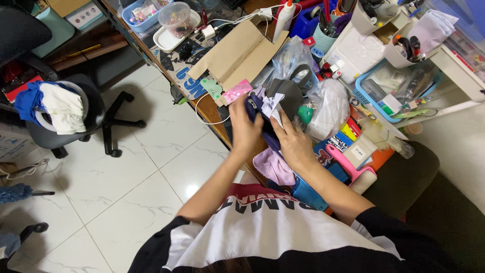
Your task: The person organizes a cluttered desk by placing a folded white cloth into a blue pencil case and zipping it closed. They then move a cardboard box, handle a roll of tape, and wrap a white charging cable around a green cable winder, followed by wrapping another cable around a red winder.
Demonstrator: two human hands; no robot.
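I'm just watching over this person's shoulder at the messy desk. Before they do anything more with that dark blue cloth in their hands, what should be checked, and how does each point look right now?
1. Left hand has hold of the dark blue cloth: ok, fingers wrap its left side.
2. Right hand on the cloth too: ok, it presses from the right.
3. Printed white scrap at the cloth's top kept with it: cannot tell whether it is attached.
4. Free desk space under the hands: not ok, a pink cloth and plastic bags crowd it.
5. White cable at the desk edge clear of the cloth: ok, it hangs apart on the left.
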